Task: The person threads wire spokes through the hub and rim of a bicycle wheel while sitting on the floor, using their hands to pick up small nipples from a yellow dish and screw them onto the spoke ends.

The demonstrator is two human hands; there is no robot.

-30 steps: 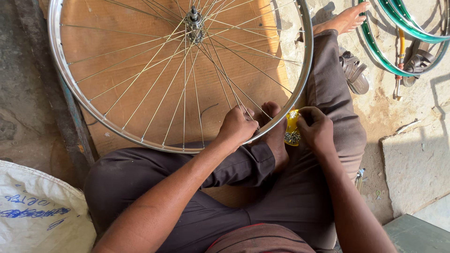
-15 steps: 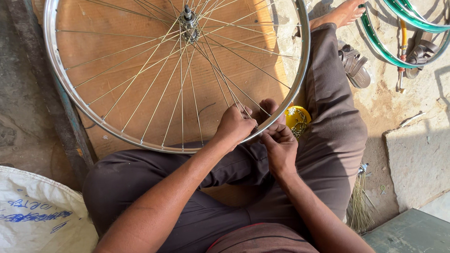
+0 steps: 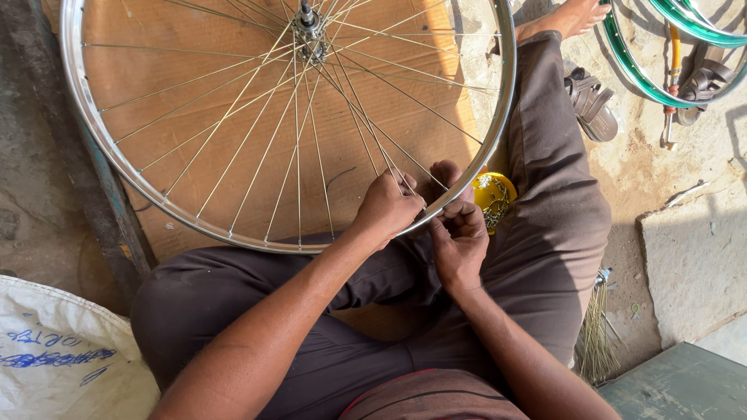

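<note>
A silver bicycle wheel rim [image 3: 101,148] with many thin spokes and a hub [image 3: 306,17] lies over my lap and a sheet of brown cardboard [image 3: 194,85]. My left hand [image 3: 387,207] reaches inside the rim and pinches a spoke near its lower right edge. Just outside the rim my right hand [image 3: 459,237] has its fingers closed against the rim at the same spot, on something too small to make out. A small yellow tin [image 3: 495,198] sits just right of my hands, between my legs.
A white printed sack [image 3: 54,350] lies at the lower left. Green bicycle rims [image 3: 630,74] and a dark sandal [image 3: 593,101] are at the upper right. A bundle of spokes [image 3: 597,330] lies by my right thigh. A grey-green slab [image 3: 685,385] fills the lower right corner.
My right hand left the yellow tin and came over to the rim beside my left hand. The wheel shifted slightly in view.
</note>
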